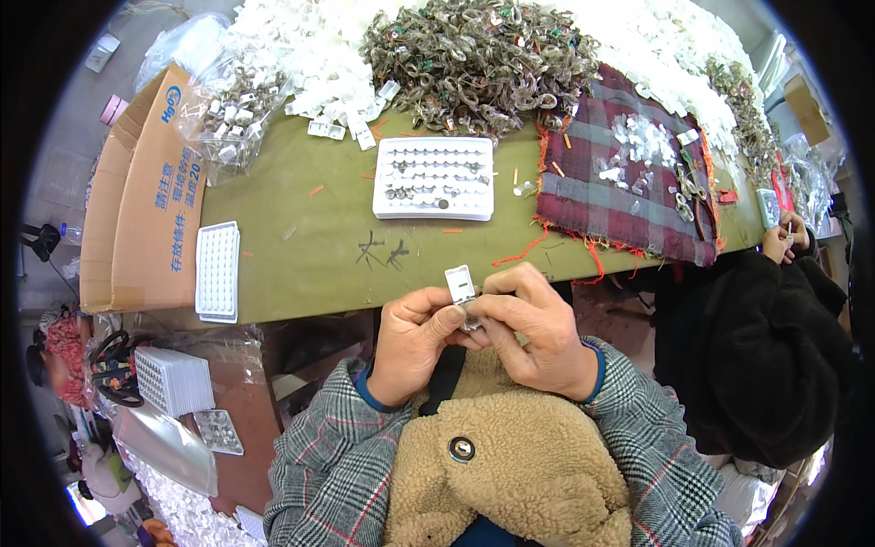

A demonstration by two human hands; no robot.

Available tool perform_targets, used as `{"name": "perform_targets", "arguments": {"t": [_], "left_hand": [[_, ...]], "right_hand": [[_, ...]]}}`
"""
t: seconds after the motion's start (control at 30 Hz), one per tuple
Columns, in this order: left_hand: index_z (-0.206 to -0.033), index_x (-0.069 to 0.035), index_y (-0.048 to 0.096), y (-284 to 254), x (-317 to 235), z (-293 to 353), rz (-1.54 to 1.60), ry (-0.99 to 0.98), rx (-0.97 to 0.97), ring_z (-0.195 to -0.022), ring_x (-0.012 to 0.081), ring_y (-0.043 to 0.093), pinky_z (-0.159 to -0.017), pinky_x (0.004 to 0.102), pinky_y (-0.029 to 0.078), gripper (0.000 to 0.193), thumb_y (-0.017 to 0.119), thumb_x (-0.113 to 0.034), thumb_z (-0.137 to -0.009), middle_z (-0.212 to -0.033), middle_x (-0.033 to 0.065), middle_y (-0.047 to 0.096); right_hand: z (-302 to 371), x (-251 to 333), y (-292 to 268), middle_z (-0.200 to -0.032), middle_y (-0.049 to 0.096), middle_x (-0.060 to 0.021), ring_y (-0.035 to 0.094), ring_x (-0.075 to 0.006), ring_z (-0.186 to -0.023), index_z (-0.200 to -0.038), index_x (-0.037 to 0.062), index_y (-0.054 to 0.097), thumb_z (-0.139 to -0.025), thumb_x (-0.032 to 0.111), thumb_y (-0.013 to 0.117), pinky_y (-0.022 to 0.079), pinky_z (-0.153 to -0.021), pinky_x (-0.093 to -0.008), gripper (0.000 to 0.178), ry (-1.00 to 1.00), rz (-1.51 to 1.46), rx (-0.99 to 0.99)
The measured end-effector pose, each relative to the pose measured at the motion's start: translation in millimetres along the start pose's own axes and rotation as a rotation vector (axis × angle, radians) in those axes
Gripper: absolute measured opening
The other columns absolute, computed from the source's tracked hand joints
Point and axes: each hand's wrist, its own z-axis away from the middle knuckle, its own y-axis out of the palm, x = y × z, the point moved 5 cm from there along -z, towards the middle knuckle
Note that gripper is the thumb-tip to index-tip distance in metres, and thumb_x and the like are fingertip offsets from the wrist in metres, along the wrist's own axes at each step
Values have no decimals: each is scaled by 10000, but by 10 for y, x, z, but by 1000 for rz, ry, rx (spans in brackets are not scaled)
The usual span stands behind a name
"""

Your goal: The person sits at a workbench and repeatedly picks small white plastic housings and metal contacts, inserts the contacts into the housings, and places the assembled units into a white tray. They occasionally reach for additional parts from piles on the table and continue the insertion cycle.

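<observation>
Just past the table's near edge, my left hand grips a small white plastic case between thumb and fingers. Its flat lid stands up, with a small dark slot in it. My right hand is closed at the case's lower part, fingertips pinched together there. A small greyish piece shows between the two hands, too covered by fingers to name. Beyond them on the green tabletop lies a white tray with rows of round pockets, a few holding small dark or metallic pieces.
A heap of brownish coiled strips and piled white plastic pieces cover the far side. A cardboard box and an upright white tray stand left. Rightward lie a plaid cloth, scissors and a co-worker's hands.
</observation>
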Motion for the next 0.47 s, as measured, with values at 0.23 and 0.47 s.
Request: {"name": "perform_targets", "arguments": {"t": [0.23, 0.47], "left_hand": [[-1087, 81, 646, -2, -65, -47, 69, -48, 8, -803, 192, 715, -732, 299, 622, 188, 611, -70, -982, -932, 144, 711], [-1124, 81, 631, -97, -15, -84, -184, -95, -34, -831, 235, 728, -732, 333, 622, 203, 596, -61, -984, -970, 182, 716]], "right_hand": [[-161, -35, 34, -876, 616, -147, 615, -311, -759, -963, -15, 634, -761, -58, 689, 502, -655, -386, 215, 5, 24, 37], [-276, -131, 29, -790, 600, -146, 632, -335, -704, -911, 24, 598, -788, -1, 686, 517, -613, -399, 153, 120, 106, 266]]}}
